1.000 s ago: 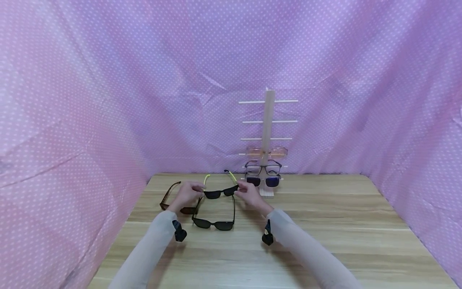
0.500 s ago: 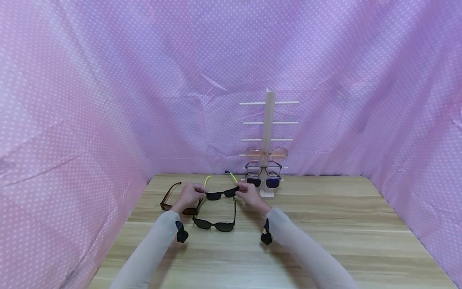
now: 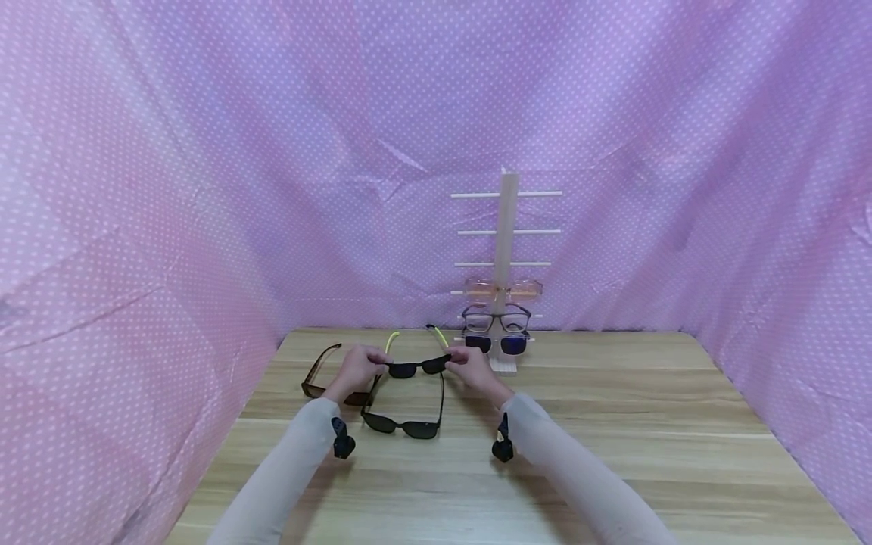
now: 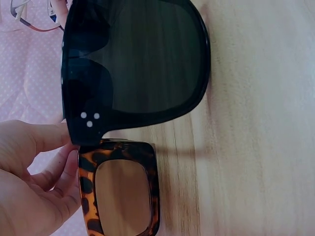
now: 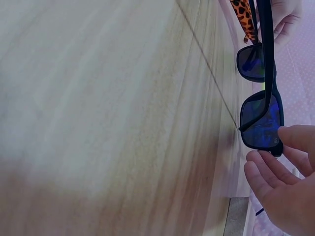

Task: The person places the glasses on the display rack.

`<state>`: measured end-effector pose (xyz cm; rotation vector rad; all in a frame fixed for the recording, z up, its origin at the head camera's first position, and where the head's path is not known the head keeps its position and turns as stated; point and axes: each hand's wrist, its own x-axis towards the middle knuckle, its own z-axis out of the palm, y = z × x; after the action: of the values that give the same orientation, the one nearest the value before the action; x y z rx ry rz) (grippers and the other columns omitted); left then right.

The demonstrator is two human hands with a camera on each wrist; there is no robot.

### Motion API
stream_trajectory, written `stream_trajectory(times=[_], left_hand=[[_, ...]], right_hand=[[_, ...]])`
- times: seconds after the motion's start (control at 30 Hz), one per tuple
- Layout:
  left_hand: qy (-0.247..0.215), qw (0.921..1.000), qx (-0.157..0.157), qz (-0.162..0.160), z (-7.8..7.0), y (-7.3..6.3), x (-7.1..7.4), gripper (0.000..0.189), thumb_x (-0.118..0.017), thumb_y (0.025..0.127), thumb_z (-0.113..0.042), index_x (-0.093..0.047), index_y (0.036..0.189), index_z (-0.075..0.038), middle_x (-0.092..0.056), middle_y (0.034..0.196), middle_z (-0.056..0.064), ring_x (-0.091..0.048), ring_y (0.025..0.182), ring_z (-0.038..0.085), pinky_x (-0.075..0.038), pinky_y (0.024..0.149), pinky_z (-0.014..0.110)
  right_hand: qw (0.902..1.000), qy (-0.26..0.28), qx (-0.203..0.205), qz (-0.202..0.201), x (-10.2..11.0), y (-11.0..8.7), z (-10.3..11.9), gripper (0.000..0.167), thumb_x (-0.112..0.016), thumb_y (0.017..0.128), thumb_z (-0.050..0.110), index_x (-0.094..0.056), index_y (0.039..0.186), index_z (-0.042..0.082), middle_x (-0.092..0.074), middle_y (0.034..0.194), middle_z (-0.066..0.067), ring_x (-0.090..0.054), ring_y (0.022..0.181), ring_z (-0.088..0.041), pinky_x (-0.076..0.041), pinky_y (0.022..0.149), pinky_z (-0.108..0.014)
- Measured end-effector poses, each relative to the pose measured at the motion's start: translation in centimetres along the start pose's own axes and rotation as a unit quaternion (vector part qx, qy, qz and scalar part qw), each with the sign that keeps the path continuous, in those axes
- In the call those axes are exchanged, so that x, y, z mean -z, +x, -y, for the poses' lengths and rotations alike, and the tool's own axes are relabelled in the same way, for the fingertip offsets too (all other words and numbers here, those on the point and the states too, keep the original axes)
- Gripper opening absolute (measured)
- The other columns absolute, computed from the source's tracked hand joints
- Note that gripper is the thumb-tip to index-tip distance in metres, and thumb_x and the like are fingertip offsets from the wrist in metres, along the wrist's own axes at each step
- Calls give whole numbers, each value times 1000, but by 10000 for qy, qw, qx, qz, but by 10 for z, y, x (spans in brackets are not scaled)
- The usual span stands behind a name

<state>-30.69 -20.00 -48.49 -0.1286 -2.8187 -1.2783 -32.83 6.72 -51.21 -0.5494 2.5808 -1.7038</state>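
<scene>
Both hands hold one pair of black sunglasses with yellow-green temples [image 3: 433, 365], lenses facing the person and temples open toward the back. At its left end my left hand [image 3: 359, 371] pinches the frame; the right hand [image 3: 474, 369] pinches the other end between thumb and fingers. In the right wrist view those lenses [image 5: 261, 120] reflect blue. Just in front, larger black sunglasses [image 3: 418, 430] lie on the table, their temples reaching back under the held pair. Tortoiseshell sunglasses [image 4: 123, 196] lie by the left hand, partly hidden behind its wrist in the head view.
A wooden display rack [image 3: 506, 227] with white pegs stands behind the right hand. Its lower pegs carry pink-tinted glasses [image 3: 526, 290], dark-framed clear glasses [image 3: 515, 321] and blue-black sunglasses [image 3: 514, 344]. Pink dotted cloth surrounds the wooden table [image 3: 613, 424].
The left hand and held sunglasses have shifted very slightly right and nearer the person. The larger black sunglasses have slid a touch left. Both hands keep their pinch.
</scene>
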Motion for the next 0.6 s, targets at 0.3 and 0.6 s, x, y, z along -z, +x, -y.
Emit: stream_trajectory(times=[0.3, 0.6], left_hand=[[-155, 9996, -179, -181, -2, -1, 4, 11, -72, 91, 2, -80, 98, -2, -76, 110, 18, -71, 99, 34, -60, 77, 34], [-452, 9977, -399, -308, -2, -2, 7, 11, -71, 92, 2, -77, 101, 1, -76, 104, 23, -71, 93, 33, -51, 69, 22]], right_hand=[[9999, 157, 36, -7, 3, -1, 4, 33, -66, 92, -7, -64, 124, -14, -73, 98, -28, -70, 83, -21, -55, 70, -19], [9990, 434, 129, -52, 8, -2, 8, 30, -65, 91, -8, -66, 121, -13, -72, 99, -31, -67, 75, -20, -54, 65, -21]])
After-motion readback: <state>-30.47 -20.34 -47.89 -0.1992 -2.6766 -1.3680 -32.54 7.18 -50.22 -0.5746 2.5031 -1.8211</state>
